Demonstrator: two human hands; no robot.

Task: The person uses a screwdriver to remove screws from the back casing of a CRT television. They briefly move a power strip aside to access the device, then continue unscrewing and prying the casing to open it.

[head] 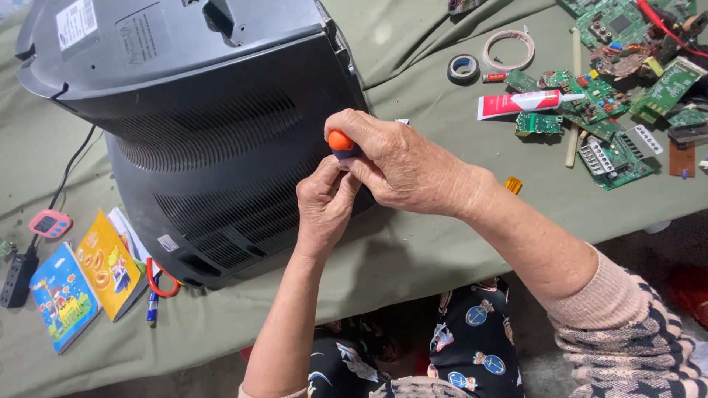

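While the right hand wraps the orange-capped screwdriver against the dark television casing, the left hand pinches its shaft just below. Light, stiff tool, probably slippery at the cap; the ribbed handle looks the surest hold.

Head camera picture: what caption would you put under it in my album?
Two hands, right hand and left hand, grip an orange-tipped screwdriver against a dark television casing.
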